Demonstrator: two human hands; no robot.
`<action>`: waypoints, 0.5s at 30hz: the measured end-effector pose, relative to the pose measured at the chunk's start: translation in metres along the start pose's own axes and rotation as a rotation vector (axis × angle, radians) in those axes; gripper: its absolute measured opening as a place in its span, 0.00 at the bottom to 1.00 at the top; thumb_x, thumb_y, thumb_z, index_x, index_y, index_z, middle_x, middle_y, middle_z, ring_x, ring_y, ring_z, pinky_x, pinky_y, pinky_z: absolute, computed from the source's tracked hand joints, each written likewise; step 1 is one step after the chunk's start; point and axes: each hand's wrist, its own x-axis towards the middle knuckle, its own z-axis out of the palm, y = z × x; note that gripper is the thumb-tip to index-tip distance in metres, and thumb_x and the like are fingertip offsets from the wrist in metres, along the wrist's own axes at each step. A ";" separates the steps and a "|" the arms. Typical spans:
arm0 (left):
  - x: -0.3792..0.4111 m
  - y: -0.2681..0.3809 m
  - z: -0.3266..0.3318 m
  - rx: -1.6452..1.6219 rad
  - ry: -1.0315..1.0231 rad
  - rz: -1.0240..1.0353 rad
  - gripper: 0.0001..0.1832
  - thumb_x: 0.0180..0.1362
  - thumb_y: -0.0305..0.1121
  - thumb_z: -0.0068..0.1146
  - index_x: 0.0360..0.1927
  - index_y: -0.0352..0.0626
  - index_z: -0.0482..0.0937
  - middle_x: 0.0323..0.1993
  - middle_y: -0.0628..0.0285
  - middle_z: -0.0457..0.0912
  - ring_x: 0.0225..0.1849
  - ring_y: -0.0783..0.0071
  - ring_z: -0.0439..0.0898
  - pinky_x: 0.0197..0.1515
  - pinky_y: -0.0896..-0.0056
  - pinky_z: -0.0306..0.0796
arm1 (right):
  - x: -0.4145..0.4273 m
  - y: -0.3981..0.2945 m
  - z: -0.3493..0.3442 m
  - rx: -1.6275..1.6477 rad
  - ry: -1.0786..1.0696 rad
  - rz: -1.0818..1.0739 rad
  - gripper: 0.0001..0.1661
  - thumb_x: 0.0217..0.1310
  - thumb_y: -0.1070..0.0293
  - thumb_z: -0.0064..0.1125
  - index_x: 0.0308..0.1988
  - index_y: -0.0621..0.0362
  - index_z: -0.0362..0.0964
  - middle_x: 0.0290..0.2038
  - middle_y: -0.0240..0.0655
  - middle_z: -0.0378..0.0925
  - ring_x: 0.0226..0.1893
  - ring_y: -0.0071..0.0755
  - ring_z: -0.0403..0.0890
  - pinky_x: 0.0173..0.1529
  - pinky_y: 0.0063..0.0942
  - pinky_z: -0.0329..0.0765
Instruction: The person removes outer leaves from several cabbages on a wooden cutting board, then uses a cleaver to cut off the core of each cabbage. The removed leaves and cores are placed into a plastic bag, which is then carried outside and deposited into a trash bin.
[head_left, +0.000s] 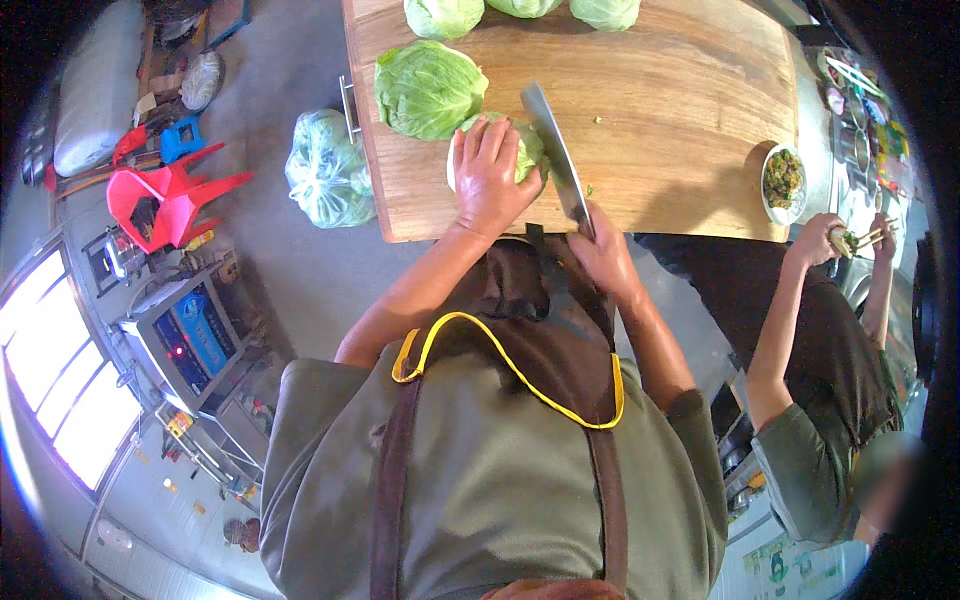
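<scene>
My left hand (487, 174) presses down on a pale green cabbage head (529, 150) near the front edge of the wooden board, fingers spread over its top. In my right hand (604, 251) is the handle of a broad-bladed kitchen knife (556, 146), its blade on the right side of that cabbage. Whether the blade touches the leaves I cannot tell. A greener cabbage head (429, 90) lies just beyond my left hand. Several paler cabbages (444, 13) stand along the board's far side. Small green scraps (598, 120) lie to the right of the knife.
The wooden board (697, 90) spans the front. A bowl of chopped food (782, 184) stands at its right edge. Close on the right, a co-worker (817, 337) holds chopsticks and food. A plastic bag (328, 169) and a red stool (169, 199) are at the left.
</scene>
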 end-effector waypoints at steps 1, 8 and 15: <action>-0.003 -0.002 0.001 0.003 0.008 0.011 0.30 0.42 0.41 0.74 0.50 0.39 0.81 0.58 0.57 0.77 0.65 0.49 0.72 0.67 0.36 0.62 | 0.018 0.004 0.006 0.063 -0.004 0.017 0.27 0.61 0.71 0.59 0.60 0.63 0.70 0.28 0.34 0.69 0.31 0.30 0.72 0.39 0.36 0.75; -0.002 -0.002 -0.007 -0.032 0.010 -0.012 0.30 0.44 0.40 0.74 0.52 0.41 0.80 0.60 0.58 0.76 0.66 0.49 0.72 0.69 0.35 0.62 | 0.063 0.038 0.055 0.270 0.041 -0.050 0.27 0.61 0.73 0.58 0.60 0.64 0.70 0.28 0.34 0.68 0.29 0.27 0.70 0.34 0.32 0.71; -0.008 -0.003 -0.006 -0.041 -0.004 -0.030 0.33 0.43 0.40 0.75 0.55 0.40 0.79 0.62 0.57 0.76 0.67 0.49 0.71 0.70 0.35 0.61 | 0.028 -0.007 0.021 0.184 0.165 -0.053 0.31 0.64 0.75 0.59 0.66 0.60 0.67 0.25 0.30 0.64 0.27 0.23 0.67 0.33 0.29 0.70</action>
